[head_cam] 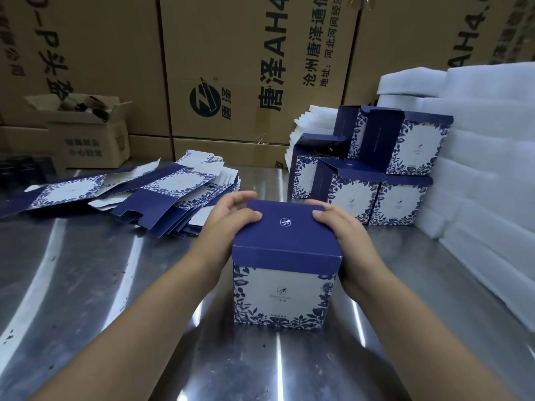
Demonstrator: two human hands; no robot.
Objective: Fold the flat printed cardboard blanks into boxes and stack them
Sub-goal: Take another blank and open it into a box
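Stainless-steel table (86, 285) backed by a wall of large brown shipping cartons (246, 68) printed with black characters; a small open carton (86, 134) stands at the far left, and stacks of white foam sheets (477, 154) fill the right side. Centre: an upright blue-and-white floral box (285, 264), resting on the table with its dark blue lid flap folded down over the top. The box lies directly between the two hands. Left hand (231, 215): partly closed around the box's upper left edge, thumb lying on the lid, fingers curled over the far corner. Right hand (344, 230): clasping the upper right edge in mirror fashion, thumb on the lid, palm against the side wall. Far left of the hands: a loose pile of flat printed blanks (173, 195), fanned out on the table. Far right: finished boxes (376, 169) stacked in two tiers against the foam, several with top flaps standing open.
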